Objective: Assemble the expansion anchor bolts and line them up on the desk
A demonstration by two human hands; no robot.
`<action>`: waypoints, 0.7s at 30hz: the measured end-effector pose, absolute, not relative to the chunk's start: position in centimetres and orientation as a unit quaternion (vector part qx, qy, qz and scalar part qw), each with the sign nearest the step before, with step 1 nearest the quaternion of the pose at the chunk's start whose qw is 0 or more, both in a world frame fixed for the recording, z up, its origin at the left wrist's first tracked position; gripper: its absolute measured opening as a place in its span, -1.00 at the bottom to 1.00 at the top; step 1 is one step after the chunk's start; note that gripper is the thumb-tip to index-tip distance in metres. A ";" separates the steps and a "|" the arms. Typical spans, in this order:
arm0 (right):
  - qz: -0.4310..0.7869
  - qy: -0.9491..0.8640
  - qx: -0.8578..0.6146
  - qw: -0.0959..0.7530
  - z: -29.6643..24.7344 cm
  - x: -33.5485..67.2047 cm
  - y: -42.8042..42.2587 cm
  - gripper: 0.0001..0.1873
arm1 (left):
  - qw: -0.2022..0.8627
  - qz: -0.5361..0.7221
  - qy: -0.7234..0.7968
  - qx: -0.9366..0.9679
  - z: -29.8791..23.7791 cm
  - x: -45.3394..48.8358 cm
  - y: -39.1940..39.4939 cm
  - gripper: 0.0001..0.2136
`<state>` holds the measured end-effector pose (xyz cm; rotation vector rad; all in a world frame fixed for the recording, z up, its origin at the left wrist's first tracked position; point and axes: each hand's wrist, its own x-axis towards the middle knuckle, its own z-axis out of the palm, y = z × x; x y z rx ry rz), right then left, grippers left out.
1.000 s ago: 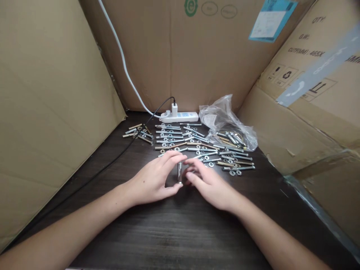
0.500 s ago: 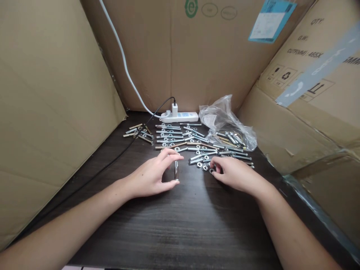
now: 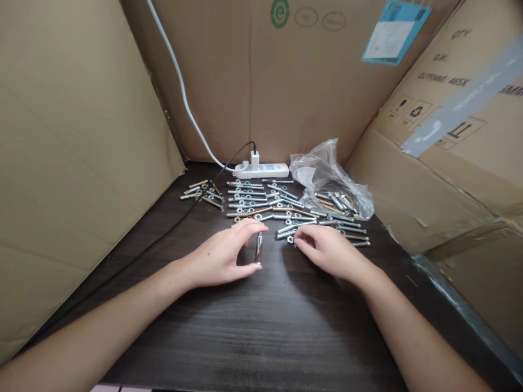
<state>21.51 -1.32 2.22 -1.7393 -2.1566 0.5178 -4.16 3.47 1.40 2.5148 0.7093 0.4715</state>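
Note:
My left hand [image 3: 224, 251] is closed round a metal expansion bolt [image 3: 259, 249]. Thumb and forefinger pinch it at its two ends, so that it points away from me above the dark table. My right hand [image 3: 324, 247] is at the front of the hardware rows with thumb and fingers drawn together. Whatever small part lies at its fingertips is mostly hidden. Just left of those fingertips lies a loose washer or nut [image 3: 290, 239]. Several long bolts [image 3: 294, 228] lie beyond the right hand, partly covered by it.
Bolts, nuts and washers [image 3: 247, 198] lie in rows at the back, with a smaller pile [image 3: 203, 193] to the left. A power strip [image 3: 261, 171], clear plastic bag [image 3: 327, 169] and black cable [image 3: 163, 234] are on the table [image 3: 253, 337]. Cardboard boxes [image 3: 445, 179] wall it in.
My right hand has shifted left along the loose washers and nuts, and now covers some of them. The left hand keeps its hold on the expansion bolt, almost unmoved.

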 end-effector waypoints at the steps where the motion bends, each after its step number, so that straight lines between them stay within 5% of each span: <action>1: 0.180 -0.754 -0.608 0.171 2.3 21.5 -1.3 -0.80 | 0.243 0.172 0.260 0.919 1.4 -4.1 3.5 -0.41; 11: 0.314 -0.688 -0.528 0.386 0.5 18.9 -1.5 -0.76 | 0.265 0.180 0.222 0.921 1.5 -4.0 3.0 -0.37; 21: 0.408 -0.565 -0.544 0.467 0.4 17.2 -1.9 -0.76 | 0.286 0.174 0.209 0.919 1.8 -3.8 2.8 -0.34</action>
